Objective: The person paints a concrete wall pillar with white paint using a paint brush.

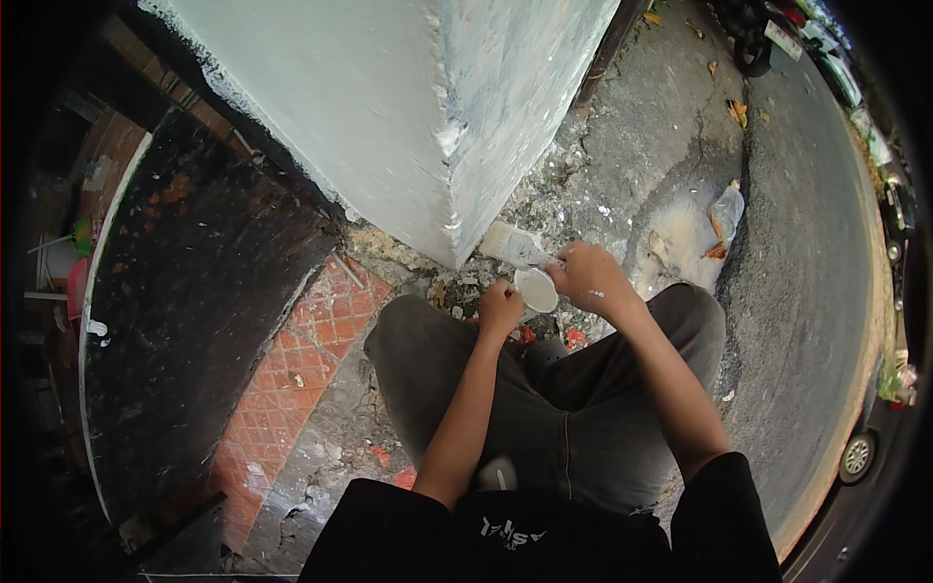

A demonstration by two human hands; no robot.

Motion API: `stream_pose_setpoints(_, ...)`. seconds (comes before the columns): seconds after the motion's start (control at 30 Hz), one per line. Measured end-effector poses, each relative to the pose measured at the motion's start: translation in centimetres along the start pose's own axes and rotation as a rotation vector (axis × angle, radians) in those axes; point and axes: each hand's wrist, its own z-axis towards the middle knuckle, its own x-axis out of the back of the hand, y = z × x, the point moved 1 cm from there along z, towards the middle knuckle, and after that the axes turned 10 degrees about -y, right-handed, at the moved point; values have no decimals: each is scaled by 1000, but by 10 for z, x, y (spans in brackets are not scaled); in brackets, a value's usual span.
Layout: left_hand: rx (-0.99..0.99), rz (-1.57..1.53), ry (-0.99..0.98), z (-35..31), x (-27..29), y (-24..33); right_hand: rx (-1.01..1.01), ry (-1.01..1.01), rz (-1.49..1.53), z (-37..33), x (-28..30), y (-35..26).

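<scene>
My right hand [594, 278] is closed round the handle of a wide flat paintbrush [513, 245], its bristles coated with whitish paint. The bristles point left, close to the foot of a painted wall corner [452, 194]; whether they touch it I cannot tell. My left hand [501, 309] grips the side of a small cup [536, 291] of pale paint, just below the brush. White paint specks show on my right hand. Both hands are in front of my bent knees, and the fingers of the left one are partly hidden by the cup.
Rough, paint-spattered concrete [622, 146] surrounds the wall's foot. Red tiles [301, 360] and a dark slab [194, 321] lie to the left. A clear plastic bag [726, 209] and dry leaves lie right, beside the road [807, 243]. Vehicles stand along the far right, one a dark car [855, 457].
</scene>
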Motion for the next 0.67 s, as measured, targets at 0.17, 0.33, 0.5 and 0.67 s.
stream_pose_setpoints(0.17,12,-12,20,-4,11,5,103,97,243,-9,-4,-17)
stream_pose_setpoints(0.33,-16,12,67,-8,22,4,68,-26,726,-38,18,-5)
stream_pose_setpoints(0.5,-32,168,69,-11,14,28,-41,90,356,-20,-4,16)
stream_pose_setpoints(0.67,-19,229,68,-9,10,29,47,89,413,-7,-24,-4)
